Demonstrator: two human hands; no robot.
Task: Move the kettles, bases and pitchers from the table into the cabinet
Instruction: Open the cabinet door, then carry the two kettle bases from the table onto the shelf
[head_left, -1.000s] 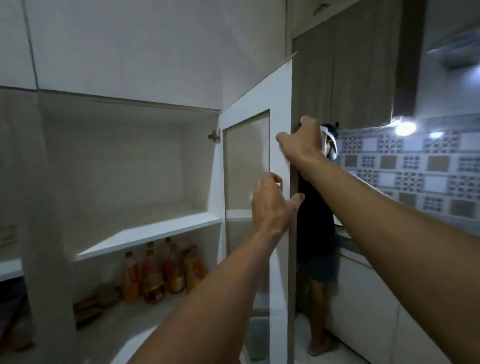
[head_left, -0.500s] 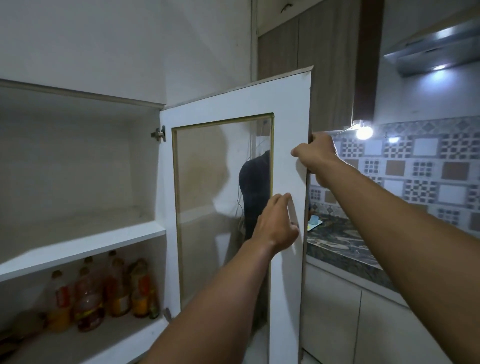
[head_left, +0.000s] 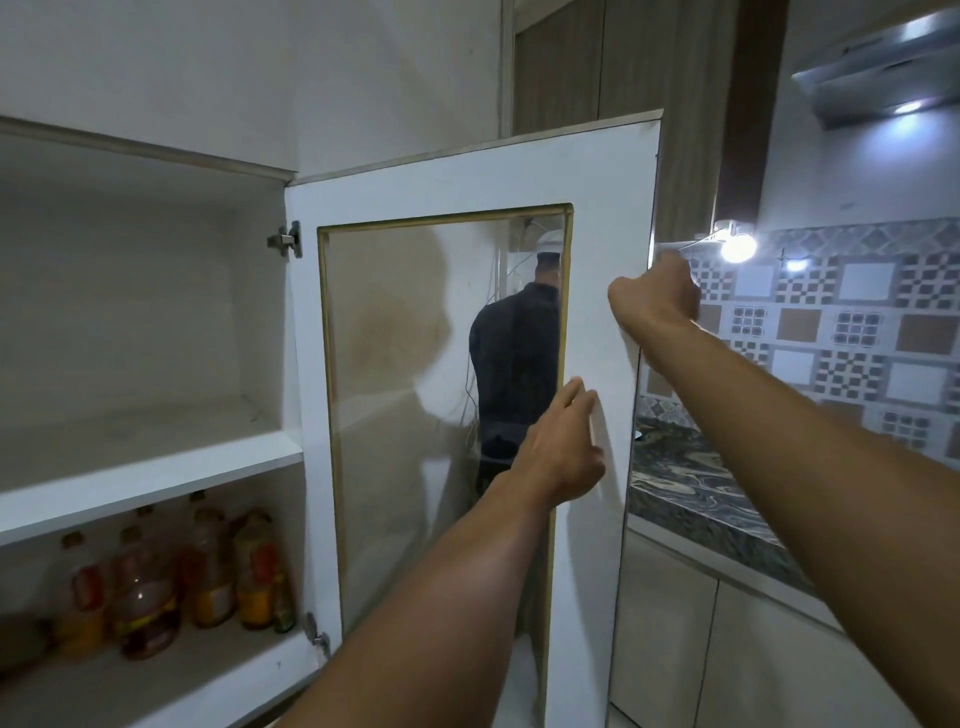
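The white cabinet (head_left: 156, 478) stands open, its upper shelf bare. Its glass-paned door (head_left: 597, 218) swings out to the right. My right hand (head_left: 655, 293) grips the door's outer edge high up, fingers curled round it. My left hand (head_left: 563, 447) reaches to the door's white frame lower down, fingers straight against it. No kettle, base or pitcher is in view.
Several oil bottles (head_left: 171, 577) stand on the cabinet's lower shelf. Through the glass I see a person in dark clothes (head_left: 514, 364) behind the door. A dark marble counter (head_left: 691, 493) with a tiled backsplash runs to the right, a lamp (head_left: 736, 248) lit above it.
The door has swung wider open to the right with both hands following it. The person behind it now shows through the glass pane.
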